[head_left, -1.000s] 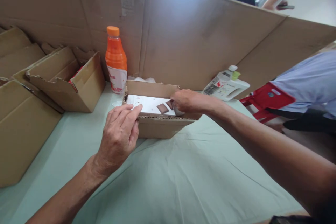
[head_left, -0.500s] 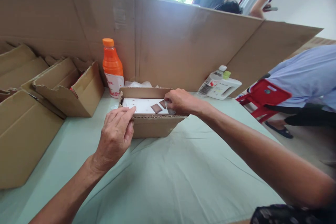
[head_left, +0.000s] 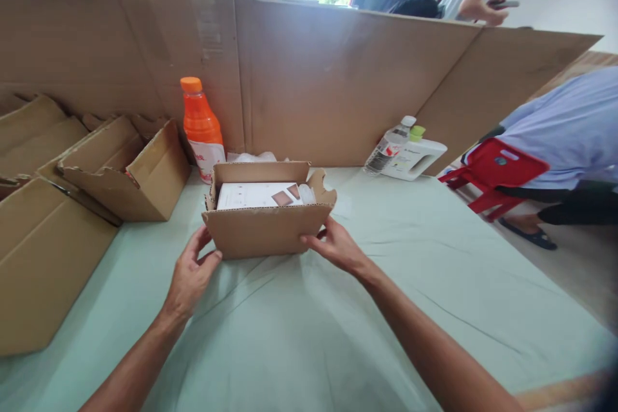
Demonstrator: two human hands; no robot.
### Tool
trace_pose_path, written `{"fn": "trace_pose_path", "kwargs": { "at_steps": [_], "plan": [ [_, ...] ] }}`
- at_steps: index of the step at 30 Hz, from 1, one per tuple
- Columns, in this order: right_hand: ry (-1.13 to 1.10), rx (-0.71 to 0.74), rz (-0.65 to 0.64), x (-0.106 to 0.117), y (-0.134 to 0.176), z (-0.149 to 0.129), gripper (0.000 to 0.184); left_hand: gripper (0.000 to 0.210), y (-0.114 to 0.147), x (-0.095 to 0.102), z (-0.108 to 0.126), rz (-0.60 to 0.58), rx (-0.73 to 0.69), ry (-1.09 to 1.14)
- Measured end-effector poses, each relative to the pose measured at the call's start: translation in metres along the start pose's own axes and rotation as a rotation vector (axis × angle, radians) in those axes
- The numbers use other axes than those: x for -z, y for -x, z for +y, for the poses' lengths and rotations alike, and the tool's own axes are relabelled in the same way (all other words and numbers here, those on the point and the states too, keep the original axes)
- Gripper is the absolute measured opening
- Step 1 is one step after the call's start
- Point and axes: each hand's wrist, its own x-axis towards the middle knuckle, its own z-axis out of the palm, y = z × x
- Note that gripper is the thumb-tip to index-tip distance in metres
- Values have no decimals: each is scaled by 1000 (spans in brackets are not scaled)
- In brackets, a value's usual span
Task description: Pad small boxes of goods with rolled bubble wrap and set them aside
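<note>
An open cardboard box rests on the green cloth in front of me. Inside it lies a white box with brown square prints, and a bit of clear plastic wrap sits at its right end. My left hand grips the cardboard box's lower left corner, thumb at the front and fingers along the side. At the opposite end my right hand holds the lower right corner, its thumb against the front face. The right hand's fingertips are partly hidden behind the box.
Larger open cartons stand to the left. An orange bottle is behind the box; a clear bottle and white jug stand at back right. A cardboard wall closes the rear. A person sits on a red stool.
Both hands have left the box's top and contents and moved down to its lower sides. The box now sits slightly further left in view, its right flap showing.
</note>
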Motion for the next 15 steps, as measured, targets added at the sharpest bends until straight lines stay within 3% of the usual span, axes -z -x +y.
{"fn": "trace_pose_path", "kwargs": {
  "at_steps": [2,4,8,12,15],
  "plan": [
    [-15,1,40,-13,-6,-6,49,58,-1,-11,1,-19,-13,71],
    [-3,23,93,-11,2,-9,47,57,9,-22,5,-1,-15,110],
    [55,66,225,10,55,7,35,56,57,-34,6,-30,56,97],
    [40,78,270,-5,105,24,39,54,107,-16,-20,5,154,61],
    [-2,131,249,-30,114,24,47,59,118,4,-40,35,179,22]
  ]
}}
